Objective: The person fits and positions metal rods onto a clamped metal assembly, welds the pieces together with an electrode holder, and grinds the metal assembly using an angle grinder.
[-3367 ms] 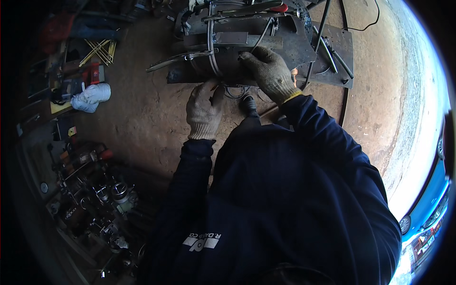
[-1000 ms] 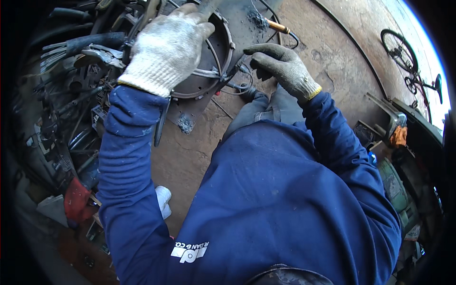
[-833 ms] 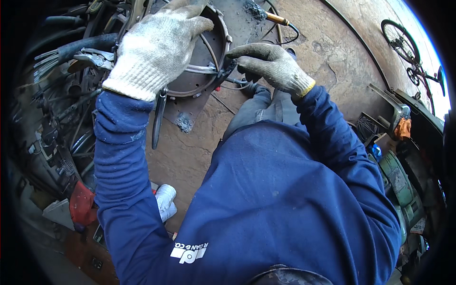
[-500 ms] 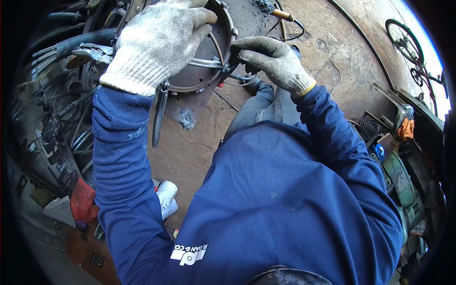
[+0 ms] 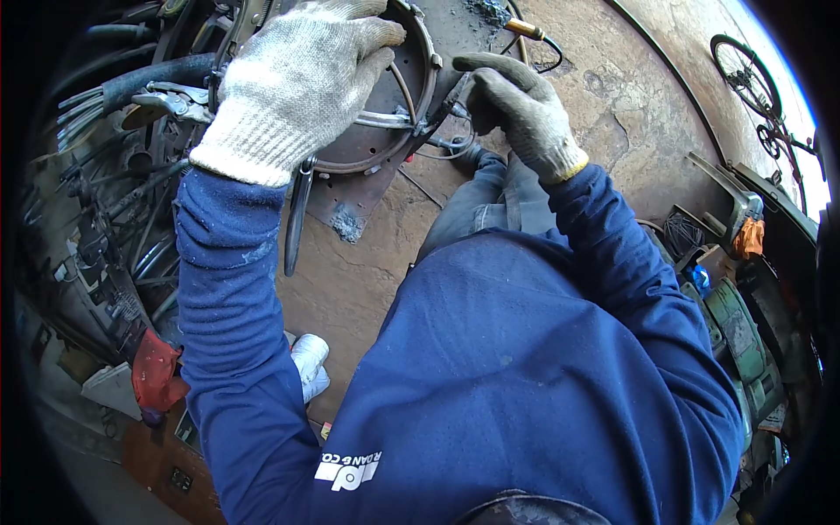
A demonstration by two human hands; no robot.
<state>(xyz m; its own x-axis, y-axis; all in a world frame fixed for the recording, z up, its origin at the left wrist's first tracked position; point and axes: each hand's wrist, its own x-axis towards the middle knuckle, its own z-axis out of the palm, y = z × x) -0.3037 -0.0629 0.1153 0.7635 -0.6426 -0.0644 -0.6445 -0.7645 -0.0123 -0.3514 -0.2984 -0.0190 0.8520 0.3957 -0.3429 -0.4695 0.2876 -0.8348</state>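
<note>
My left hand, in a pale knit glove, lies bent over the left side of a round metal rim. Its fingertips are partly out of sight at the top, so what they close on is hidden. My right hand, gloved too, is just right of the rim, beside the edge of a dark metal plate. Its index finger reaches out apart from the other, bent fingers, and I see nothing held. A grey curved bar crosses the rim. Below my left wrist hangs a dark tool handle.
Locking pliers and a tangle of hoses and metal parts crowd the left. Beyond my right hand lies a brass-coloured torch-like tool with a cable. A bicycle and green machinery are at the right. A white roll is below.
My right hand has drawn back to the right from the rim, and its fingers have come apart. My left hand has barely shifted.
</note>
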